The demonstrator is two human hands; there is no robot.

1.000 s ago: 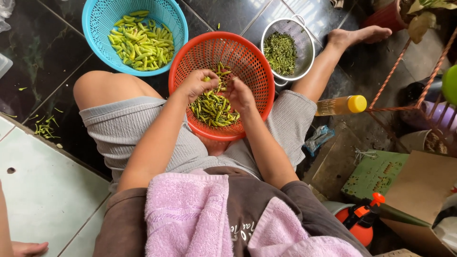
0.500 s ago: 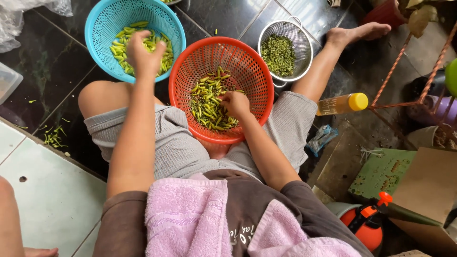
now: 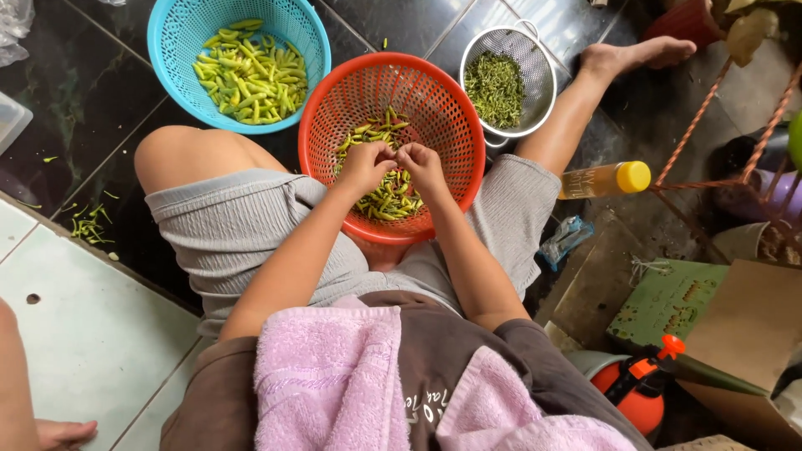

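Observation:
I sit on the floor with an orange basket between my legs, holding green chilies. My left hand and my right hand meet over the pile, fingers pinched together on a small chili between them. A blue basket at the upper left holds destemmed green chilies. A metal strainer at the upper right holds a heap of green stems.
A bottle with a yellow cap lies by my right thigh. Cardboard boxes, an orange sprayer and a red wire rack crowd the right. Loose stems lie on the dark tiles at left. Another person's hand rests bottom left.
My left hand came back from the blue basket, where it reached half a second ago, to the orange basket. It now meets my right hand over the chilies.

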